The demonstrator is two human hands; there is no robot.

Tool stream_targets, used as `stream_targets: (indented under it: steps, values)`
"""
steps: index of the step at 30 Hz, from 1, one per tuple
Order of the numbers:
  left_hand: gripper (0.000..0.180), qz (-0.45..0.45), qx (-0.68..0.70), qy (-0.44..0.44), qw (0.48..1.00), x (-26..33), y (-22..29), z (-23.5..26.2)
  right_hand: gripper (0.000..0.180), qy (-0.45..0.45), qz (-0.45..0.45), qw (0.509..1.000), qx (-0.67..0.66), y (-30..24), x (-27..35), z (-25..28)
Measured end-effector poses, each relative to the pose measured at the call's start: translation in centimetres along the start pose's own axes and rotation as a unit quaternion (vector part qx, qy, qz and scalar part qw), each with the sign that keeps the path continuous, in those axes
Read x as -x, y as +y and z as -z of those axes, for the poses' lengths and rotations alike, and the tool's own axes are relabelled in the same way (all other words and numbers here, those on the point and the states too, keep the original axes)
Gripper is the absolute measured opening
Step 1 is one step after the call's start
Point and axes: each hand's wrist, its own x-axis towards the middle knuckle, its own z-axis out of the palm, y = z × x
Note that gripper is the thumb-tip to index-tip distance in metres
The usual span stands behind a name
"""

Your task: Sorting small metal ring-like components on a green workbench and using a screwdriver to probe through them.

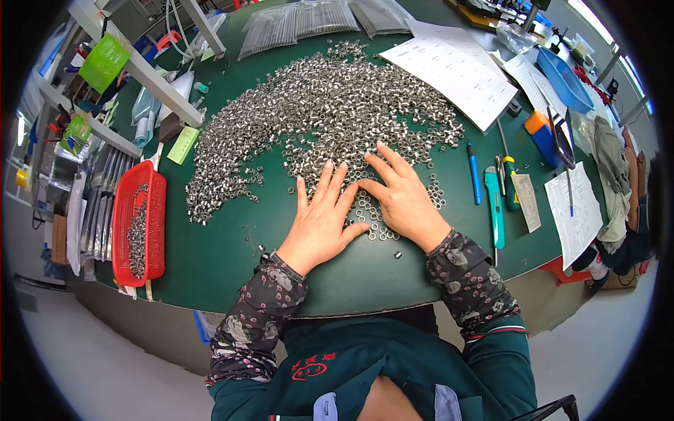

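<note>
A wide heap of small shiny metal rings point(337, 105) spreads over the green table point(351, 288). My left hand point(323, 217) lies flat at the heap's near edge, fingers spread and pointing away from me. Opposite it, my right hand point(404, 196) rests with its fingers stretched onto the rings, its index finger and thumb side close to the left fingertips. Between and below the hands, a thin layer of loose rings point(379, 230) lies on the table, many showing their round openings. One single ring point(398, 255) sits apart, nearer to me. Neither hand grips anything.
At left stands a red plastic basket point(156, 231) with more metal pieces inside. On the right lie a blue pen point(474, 175), a teal utility knife point(495, 210) and a screwdriver point(510, 184). Paper sheets point(456, 70) and bagged metal rods point(309, 21) lie at the back.
</note>
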Motion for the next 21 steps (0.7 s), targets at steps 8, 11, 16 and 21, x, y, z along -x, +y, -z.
stream_targets:
  steps: [8,11,16,21]
  values:
    - [0.066,-0.023,-0.046,0.036,0.998,-0.7,0.6,-0.4,0.035,0.005,-0.014,1.000,0.018,0.4,0.1,0.1]
    - [0.065,-0.048,-0.104,0.053,0.992,-0.8,1.1,-0.3,0.033,0.032,-0.042,0.999,0.001,0.6,0.4,0.3]
    - [0.066,-0.053,-0.129,0.062,0.988,-0.8,1.2,0.0,0.030,0.037,-0.045,0.998,-0.010,0.6,1.2,0.6]
    - [0.066,-0.041,-0.128,0.041,0.990,0.3,1.3,0.4,0.029,0.031,-0.037,0.999,-0.017,0.1,1.6,1.4]
